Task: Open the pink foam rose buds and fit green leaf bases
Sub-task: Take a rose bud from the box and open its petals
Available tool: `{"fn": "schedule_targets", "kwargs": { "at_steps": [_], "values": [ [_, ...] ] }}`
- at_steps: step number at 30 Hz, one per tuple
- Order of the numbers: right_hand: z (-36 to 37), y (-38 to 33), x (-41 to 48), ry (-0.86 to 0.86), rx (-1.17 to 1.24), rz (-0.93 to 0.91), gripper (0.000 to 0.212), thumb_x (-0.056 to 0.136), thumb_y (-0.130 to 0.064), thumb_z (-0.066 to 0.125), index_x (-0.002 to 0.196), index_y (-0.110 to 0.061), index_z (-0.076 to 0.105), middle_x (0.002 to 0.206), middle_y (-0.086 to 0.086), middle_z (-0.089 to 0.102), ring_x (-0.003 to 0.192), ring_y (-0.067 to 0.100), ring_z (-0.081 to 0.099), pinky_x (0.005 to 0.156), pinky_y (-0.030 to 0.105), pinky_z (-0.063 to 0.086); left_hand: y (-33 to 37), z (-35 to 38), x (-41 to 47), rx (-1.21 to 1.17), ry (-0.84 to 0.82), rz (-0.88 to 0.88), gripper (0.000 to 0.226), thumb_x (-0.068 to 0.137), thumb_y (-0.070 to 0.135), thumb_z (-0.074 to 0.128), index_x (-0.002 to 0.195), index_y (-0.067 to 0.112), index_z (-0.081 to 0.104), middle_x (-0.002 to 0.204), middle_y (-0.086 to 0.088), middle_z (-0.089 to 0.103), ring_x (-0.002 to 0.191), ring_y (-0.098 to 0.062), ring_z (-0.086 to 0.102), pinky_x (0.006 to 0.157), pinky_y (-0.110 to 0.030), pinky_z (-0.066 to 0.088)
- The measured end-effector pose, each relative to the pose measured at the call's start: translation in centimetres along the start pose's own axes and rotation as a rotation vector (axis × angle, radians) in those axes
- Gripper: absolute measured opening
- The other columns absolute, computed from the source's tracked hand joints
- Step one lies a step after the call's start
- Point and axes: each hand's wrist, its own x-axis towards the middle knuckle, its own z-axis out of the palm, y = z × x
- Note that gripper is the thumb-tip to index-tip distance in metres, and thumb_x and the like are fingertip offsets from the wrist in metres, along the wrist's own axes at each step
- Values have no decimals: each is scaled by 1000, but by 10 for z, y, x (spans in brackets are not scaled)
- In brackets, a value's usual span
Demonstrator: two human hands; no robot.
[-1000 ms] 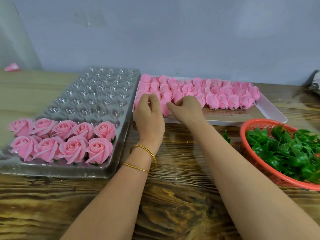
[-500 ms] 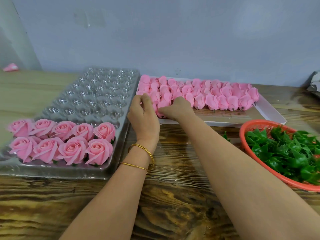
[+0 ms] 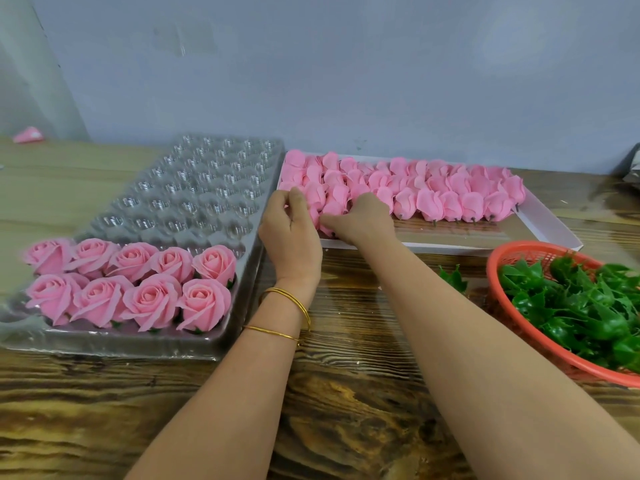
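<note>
Head view, sole camera. Both hands worked at the near-left corner of the white tray (image 3: pixel 549 225), which lay at the back of the table (image 3: pixel 346 410) with the pink foam rose buds (image 3: pixel 429 194) packed in rows, stems toward the person. Over the preceding second the hands had drawn together at that corner, and little else had changed. The right hand (image 3: pixel 363 220) reached leftward, its grip pinching the corner bud (image 3: pixel 330 211) with fingertips pressed together on the petals. The left hand (image 3: pixel 291 233) sat just beside it with fingers curled toward the same bud. Its fingertips were hidden behind the back of the hand, so whether the left grip had closed could not be told. Judgement: one bud was being singled out for opening and had not yet been lifted clear. Nine finished roses (image 3: pixel 138 289) stood in the near rows of the clear blister tray (image 3: pixel 194 188) on the left, with the cells behind them unfilled. The green leaf bases (image 3: pixel 581 299) lay heaped in the orange basket (image 3: pixel 493 271) on the right, well apart from both hands. One stray leaf base (image 3: pixel 453 278) lay on the table just beside the basket. Most of the task seemed to remain.
</note>
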Motion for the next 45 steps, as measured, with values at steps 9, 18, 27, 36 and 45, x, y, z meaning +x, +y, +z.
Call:
{"fn": "schedule_targets", "kwargs": {
  "at_steps": [9,18,27,36,45],
  "values": [
    [-21,6,-13,196,77,22,33,71,-36,70,63,-9,54,58,3,51,52,18,45,48,26,31,-3,0,1,-31,-38,-19,39,100,18,46,62,20,39,61,-7,43,61,-22,40,59,-35,34],
    [-30,9,-50,251,193,-141,37,72,-28,70,50,-11,46,47,-3,34,46,11,28,46,21,26,-2,0,-4,-166,-280,-149,24,94,29,53,76,13,51,70,-10,51,66,-20,49,65,-39,41],
    [-21,18,-61,209,476,-278,41,82,-23,71,53,-20,42,44,-14,36,48,4,31,49,17,25,0,3,-7,-273,-539,-233,35,67,34,73,96,20,57,88,9,68,79,8,65,68,-10,50],
    [-26,26,-68,-8,615,-403,4,84,-2,65,85,-2,69,79,30,64,72,20,54,68,51,51,-7,2,-1,-372,-834,-365,29,64,24,79,91,14,73,82,-3,72,88,-19,69,78,-31,54],
    [-32,29,-70,-167,670,-444,29,91,4,61,113,-13,69,107,2,74,107,18,67,95,32,53,-5,-3,-1,-264,-801,-407,43,53,32,85,92,18,75,96,-7,75,100,-22,69,92,-39,54]
  ]
}}
